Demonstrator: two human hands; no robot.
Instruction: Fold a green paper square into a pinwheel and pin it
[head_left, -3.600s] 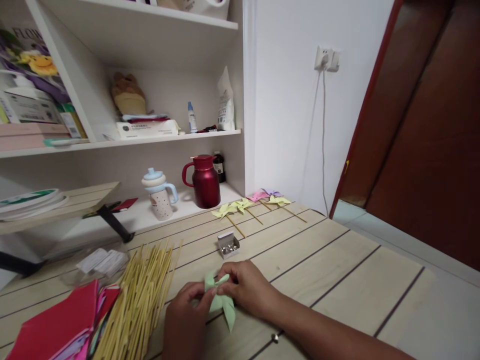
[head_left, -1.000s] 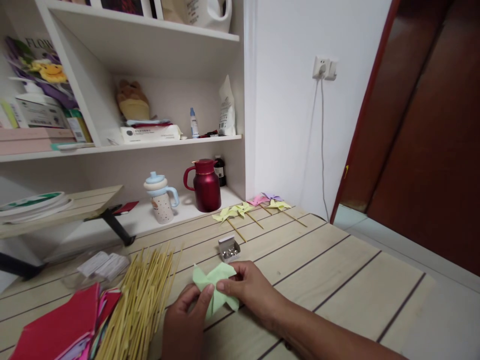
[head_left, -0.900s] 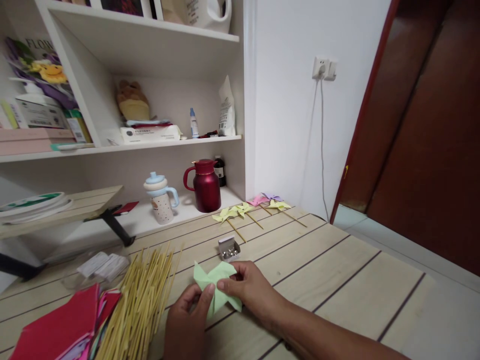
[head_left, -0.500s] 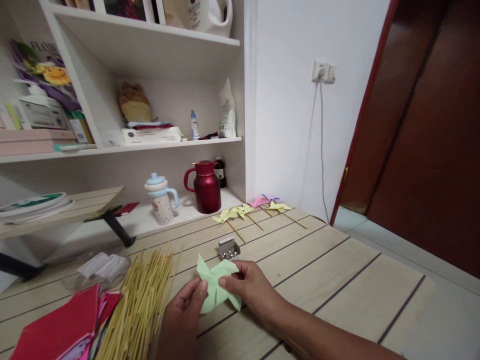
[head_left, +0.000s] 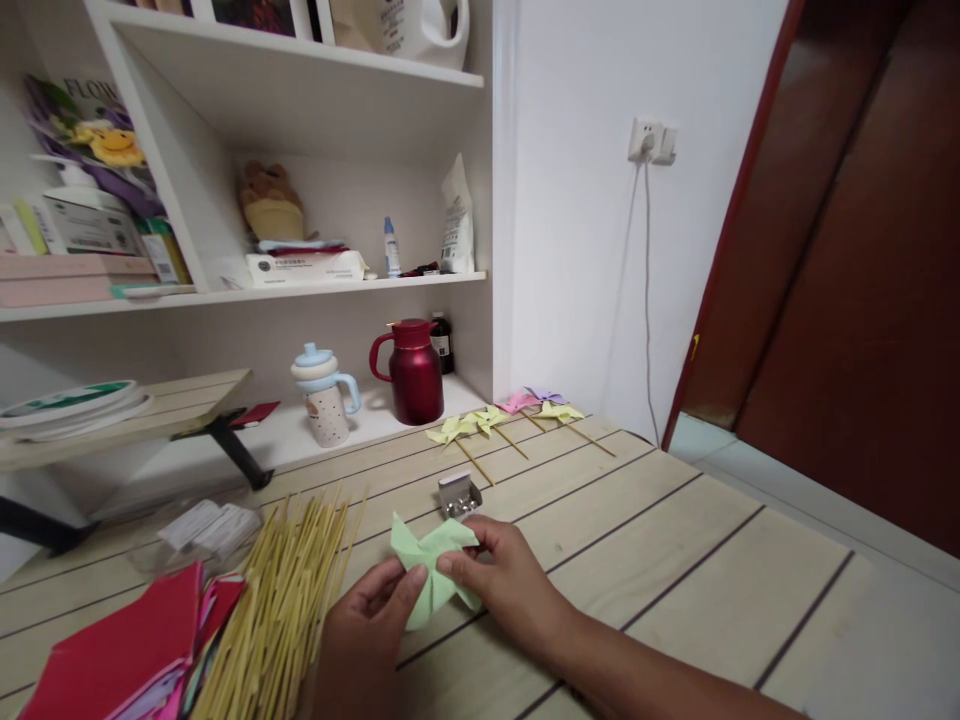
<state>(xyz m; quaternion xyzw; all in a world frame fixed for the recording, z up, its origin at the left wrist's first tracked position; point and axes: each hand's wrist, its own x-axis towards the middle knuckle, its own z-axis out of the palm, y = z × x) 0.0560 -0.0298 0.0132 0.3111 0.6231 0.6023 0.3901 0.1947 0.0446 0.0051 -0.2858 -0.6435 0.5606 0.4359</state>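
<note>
A pale green paper pinwheel [head_left: 429, 548] with folded blades is held low over the slatted table. My left hand [head_left: 382, 610] pinches its left side, thumb on top near the centre. On the right side, my right hand [head_left: 499, 575] grips the paper between thumb and fingers. Just behind stands a small open box [head_left: 459, 492] of shiny metal pieces, which look like pins. A bundle of thin straw-coloured sticks [head_left: 277, 590] lies left of my left hand. Red and other coloured paper sheets [head_left: 124, 640] are stacked beyond the sticks at the lower left.
Finished pinwheels on sticks, such as a yellow pinwheel [head_left: 454, 430], lie along the table's back edge. A red jug [head_left: 416, 375] and a lidded cup [head_left: 324, 400] stand on the low shelf. A clear plastic container [head_left: 199, 530] sits left of the sticks.
My left thumb has slid right, closer to the middle of the green pinwheel. The right hand keeps nearly the same hold.
</note>
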